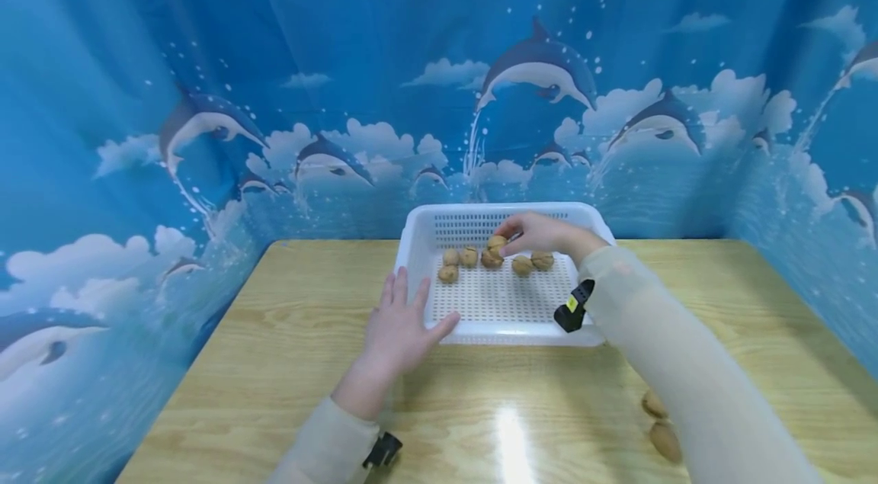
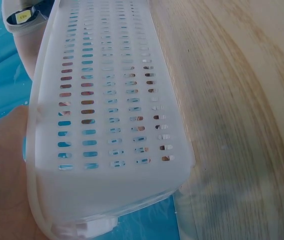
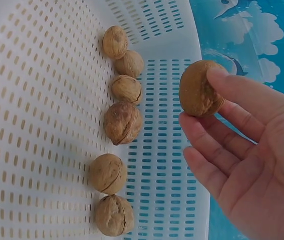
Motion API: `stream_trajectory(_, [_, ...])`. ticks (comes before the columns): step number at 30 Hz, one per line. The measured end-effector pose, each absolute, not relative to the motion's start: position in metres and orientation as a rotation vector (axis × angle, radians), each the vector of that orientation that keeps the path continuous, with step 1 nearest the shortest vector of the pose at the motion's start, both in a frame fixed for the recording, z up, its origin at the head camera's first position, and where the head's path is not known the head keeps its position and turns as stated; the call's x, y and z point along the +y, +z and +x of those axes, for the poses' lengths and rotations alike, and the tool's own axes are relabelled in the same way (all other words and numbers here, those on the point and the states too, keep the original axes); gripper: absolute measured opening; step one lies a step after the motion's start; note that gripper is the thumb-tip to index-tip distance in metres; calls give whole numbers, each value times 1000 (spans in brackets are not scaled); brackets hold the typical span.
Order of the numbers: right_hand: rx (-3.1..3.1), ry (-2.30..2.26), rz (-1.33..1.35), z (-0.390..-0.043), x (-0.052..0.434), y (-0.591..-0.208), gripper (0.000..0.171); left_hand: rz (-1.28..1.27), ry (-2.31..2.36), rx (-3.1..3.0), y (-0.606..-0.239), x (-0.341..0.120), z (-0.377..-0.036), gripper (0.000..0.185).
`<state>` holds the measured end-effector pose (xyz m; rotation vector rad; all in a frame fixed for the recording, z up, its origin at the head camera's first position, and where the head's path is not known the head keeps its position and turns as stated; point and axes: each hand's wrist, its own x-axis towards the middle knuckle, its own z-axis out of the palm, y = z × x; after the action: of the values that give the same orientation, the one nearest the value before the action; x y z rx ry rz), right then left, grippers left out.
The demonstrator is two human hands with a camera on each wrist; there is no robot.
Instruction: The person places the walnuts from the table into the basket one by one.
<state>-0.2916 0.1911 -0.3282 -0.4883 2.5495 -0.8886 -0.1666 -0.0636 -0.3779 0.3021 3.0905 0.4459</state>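
Note:
A white perforated plastic basket (image 1: 507,331) stands on the wooden table, with several walnuts on its floor. Over the basket, my right hand (image 1: 538,232) pinches one walnut (image 3: 202,89) between thumb and fingers, held above the others. Below it in the right wrist view, a darker walnut (image 3: 123,123) lies in a loose row with more walnuts, among them one at the bottom (image 3: 114,215). My left hand (image 1: 401,324) rests on the basket's left front rim, fingers spread and straight. The left wrist view shows the basket's slotted side wall (image 2: 109,190) beside that hand.
Two brown walnuts (image 1: 664,440) lie on the table (image 1: 288,362) at the front right, partly hidden by my right sleeve. A blue curtain (image 1: 384,34) printed with dolphins hangs behind the table and along both sides.

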Motion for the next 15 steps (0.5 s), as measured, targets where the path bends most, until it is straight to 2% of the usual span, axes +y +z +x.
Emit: stream_trajectory(15, [2533, -834, -467, -303, 178, -339, 41, 293, 413, 3096, -376, -63, -167, 86])
